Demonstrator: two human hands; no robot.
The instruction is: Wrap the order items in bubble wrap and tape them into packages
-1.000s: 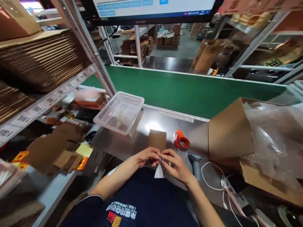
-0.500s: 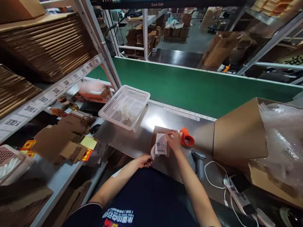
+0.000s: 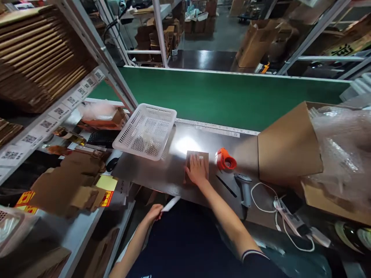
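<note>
My right hand [image 3: 197, 170] lies flat, fingers together, pressing on a small brown cardboard box [image 3: 204, 157] on the steel worktable [image 3: 162, 173]; a bit of white label shows under the fingers. My left hand [image 3: 154, 212] hangs low below the table edge, pinching a white strip of paper [image 3: 171, 203]. An orange tape dispenser [image 3: 225, 160] sits just right of the box. A grey handheld scanner [image 3: 244, 187] and a thin black pen [image 3: 226, 186] lie nearby on the right.
A white perforated basket [image 3: 145, 131] sits left of the box. A green conveyor belt [image 3: 232, 98] runs behind the table. A large open carton [image 3: 290, 146] holding bubble wrap [image 3: 342, 150] stands right. Flat cardboard [image 3: 37, 58] fills the left shelves. A power strip [image 3: 292, 222] with cables lies right.
My right hand has laid the label on the box and now presses it flat. My left hand has dropped away below the table with the white backing strip.
</note>
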